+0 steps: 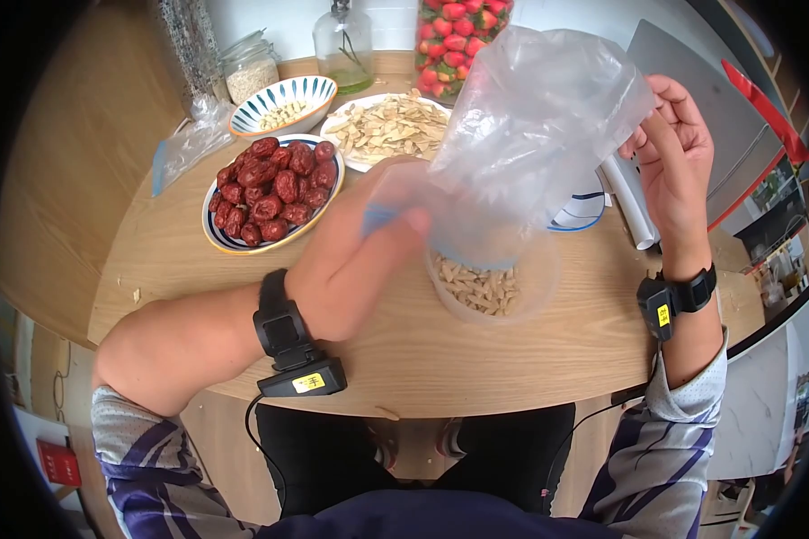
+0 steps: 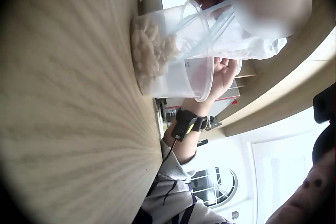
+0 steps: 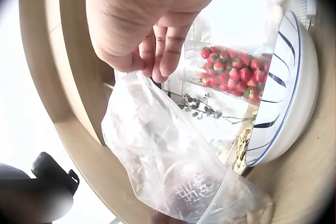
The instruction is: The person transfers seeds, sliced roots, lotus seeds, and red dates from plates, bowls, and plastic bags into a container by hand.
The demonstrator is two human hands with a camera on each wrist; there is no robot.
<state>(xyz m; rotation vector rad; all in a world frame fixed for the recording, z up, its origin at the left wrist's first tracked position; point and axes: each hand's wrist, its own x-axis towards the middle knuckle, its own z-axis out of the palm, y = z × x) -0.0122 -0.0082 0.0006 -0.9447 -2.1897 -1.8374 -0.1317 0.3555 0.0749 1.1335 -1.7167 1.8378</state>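
Slanting clear bag point(image 1: 539, 135): right hand point(image 1: 679, 153) pinched its raised corner; left hand point(image 1: 355, 247) gripped its mouth, apparently to aim it into plastic tub point(image 2: 181, 81).

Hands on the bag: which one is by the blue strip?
The left hand: it is at the blue strip of the clear bag, near the tub of pale pieces. The right hand pinches the opposite end.

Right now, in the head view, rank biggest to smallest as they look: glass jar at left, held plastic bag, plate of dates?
Largest: held plastic bag
Next: plate of dates
Smallest: glass jar, farthest back
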